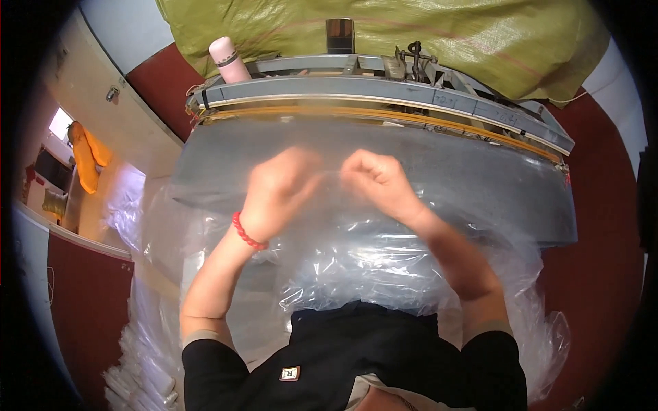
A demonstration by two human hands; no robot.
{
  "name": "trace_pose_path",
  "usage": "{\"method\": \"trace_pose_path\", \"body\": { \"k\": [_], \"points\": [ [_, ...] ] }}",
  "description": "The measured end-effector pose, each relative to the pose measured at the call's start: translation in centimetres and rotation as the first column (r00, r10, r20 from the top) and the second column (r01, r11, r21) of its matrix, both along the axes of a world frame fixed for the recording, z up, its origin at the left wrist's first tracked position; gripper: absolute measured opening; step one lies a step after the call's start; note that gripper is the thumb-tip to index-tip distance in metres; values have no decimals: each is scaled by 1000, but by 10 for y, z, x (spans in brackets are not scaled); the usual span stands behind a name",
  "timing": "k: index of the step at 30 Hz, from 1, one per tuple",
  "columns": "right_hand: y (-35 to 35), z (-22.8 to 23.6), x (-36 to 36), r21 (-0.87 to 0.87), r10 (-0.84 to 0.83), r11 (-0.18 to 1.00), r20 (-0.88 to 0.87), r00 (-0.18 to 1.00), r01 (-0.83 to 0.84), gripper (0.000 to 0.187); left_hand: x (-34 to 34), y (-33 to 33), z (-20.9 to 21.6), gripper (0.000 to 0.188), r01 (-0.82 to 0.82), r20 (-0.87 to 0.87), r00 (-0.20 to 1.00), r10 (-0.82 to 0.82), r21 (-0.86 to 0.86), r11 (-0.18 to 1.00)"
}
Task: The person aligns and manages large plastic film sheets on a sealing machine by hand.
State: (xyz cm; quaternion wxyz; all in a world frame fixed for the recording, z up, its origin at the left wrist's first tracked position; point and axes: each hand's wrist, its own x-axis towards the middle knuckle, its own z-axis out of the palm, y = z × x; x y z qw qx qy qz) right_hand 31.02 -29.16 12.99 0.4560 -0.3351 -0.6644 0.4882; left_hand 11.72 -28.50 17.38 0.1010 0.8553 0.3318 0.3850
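Both my hands are raised over a dark grey work surface (439, 161), a short gap apart. My left hand (282, 183), with a red braided bracelet (248, 231) at the wrist, is curled and smeared by motion, so its fingertips are unclear. Thumb and fingers of my right hand (382, 183) are closed in a pinch on thin clear plastic film (370, 264). A faint, hazy stretch of it seems to span the space between the hands. Crumpled and shiny, the film spreads across the near side of the surface and in front of my body.
A grey metal frame (301, 88) with an orange strip (329, 111) runs along the far edge. Beyond stand a pink bottle (229, 60) and dark metal clamps (415, 63), before a yellow-green sheet (473, 34). More plastic film (140, 370) is heaped at lower left, near an open doorway.
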Motion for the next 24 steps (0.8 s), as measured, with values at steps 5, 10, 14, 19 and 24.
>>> {"method": "trace_pose_path", "body": {
  "k": [5,10,14,19,24],
  "points": [
    [0,-12,-21,-204,-23,978,-337,941,-49,8,20,0,-14,23,-153,97,986,137,191,969],
    [16,-30,-11,60,-90,993,-165,982,101,6,5,4,-29,13,-77,-35,996,78,32,997],
    [25,-54,47,-303,-456,886,-427,781,351,7,-56,0,-68,9,178,-168,949,-267,-412,894],
    [7,-78,214,43,-940,328,-90,330,944,20,-211,16,-112,14,-397,-844,493,-211,-434,809],
    [-49,-107,397,294,-995,93,70,76,951,23,-345,68,-42,22,-863,-739,203,642,174,473]
  ]
}}
